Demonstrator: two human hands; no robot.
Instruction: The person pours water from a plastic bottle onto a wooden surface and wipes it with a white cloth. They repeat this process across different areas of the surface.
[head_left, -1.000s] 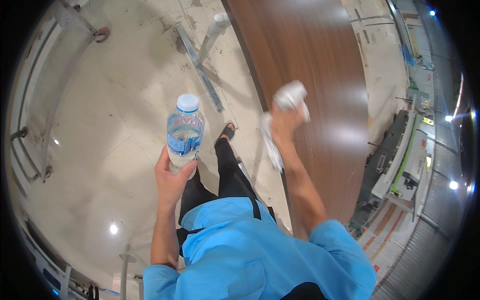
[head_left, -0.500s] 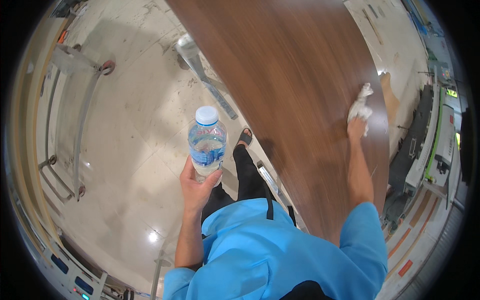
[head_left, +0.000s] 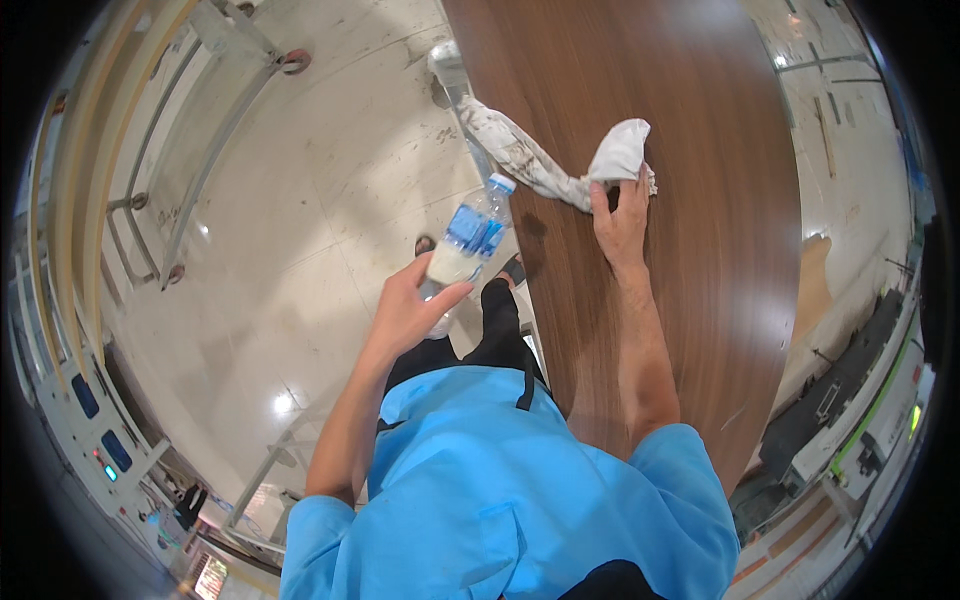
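My left hand [head_left: 415,305] is wrapped round the lower part of a clear plastic bottle [head_left: 470,235] with a blue label and a white cap. The bottle tilts to the right, its cap near the edge of a brown wood-grain panel [head_left: 700,300], and it holds some liquid. Over the panel, my right hand [head_left: 624,225] grips a white cloth [head_left: 530,165]. Smudged with dark marks, the cloth trails leftward past the panel's left edge, while a loose end stands up above my fingers. My right fingertips are partly hidden by the cloth.
Metal legs [head_left: 450,75] show under the panel's left edge. A wheeled metal rack [head_left: 190,170] stands at the left on the tiled floor [head_left: 300,230]. Machine panels with a lit display [head_left: 110,470] sit at the lower left; a long machine [head_left: 860,400] runs along the right.
My right hand has moved left across the panel, and the bunched cloth is now spread out toward the left edge. The bottle in my left hand has gone from upright to tilted right.
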